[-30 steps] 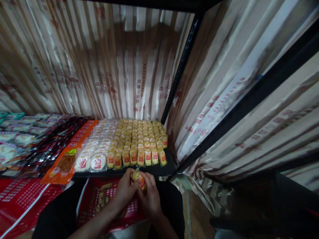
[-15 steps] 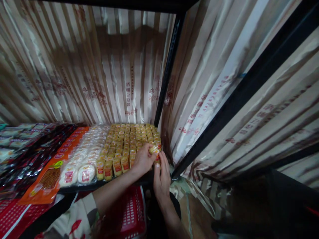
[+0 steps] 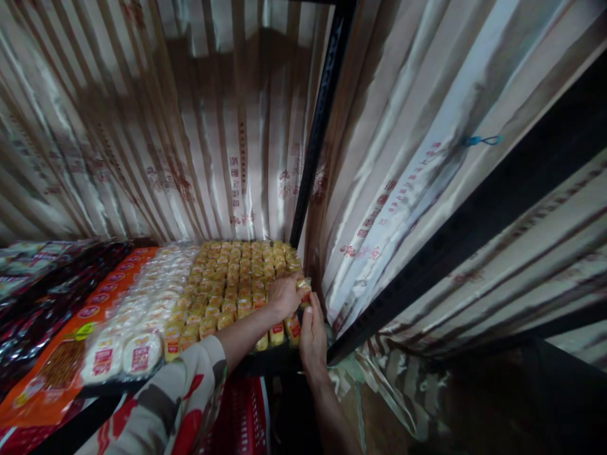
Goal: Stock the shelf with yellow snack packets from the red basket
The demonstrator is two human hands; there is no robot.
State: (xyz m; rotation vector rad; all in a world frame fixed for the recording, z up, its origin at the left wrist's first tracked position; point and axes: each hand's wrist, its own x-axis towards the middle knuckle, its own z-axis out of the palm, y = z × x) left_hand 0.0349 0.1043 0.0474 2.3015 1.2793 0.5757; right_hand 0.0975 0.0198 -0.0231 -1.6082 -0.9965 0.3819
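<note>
- We hold a small yellow packet in our left hand, its fingers closed around it at the right-hand end of the rows.
- Our right hand stands upright just below, thumb and fingers straight and pointing at the same packet; we cannot tell whether it grips too or only steadies it.
- Beneath and left of our left hand, we have yellow packets in close rows on a black shelf; the front ones carry red labels, and one near our right hand leans a little.
- Our left forearm crosses above the front rows, in a pale sleeve with grey and red shapes.
- To the left of the yellow rows, we see white round packets lined up front to back, with red print.
- Next to those lies an orange bag, its near end reaching past the shelf edge, then dark glossy packs and pale packs, blurred.
- Below the shelf, we make out part of a red basket, mostly in shadow.
- Behind everything hangs a pleated curtain with red print; a black post rises before it at the shelf's far right corner.
</note>
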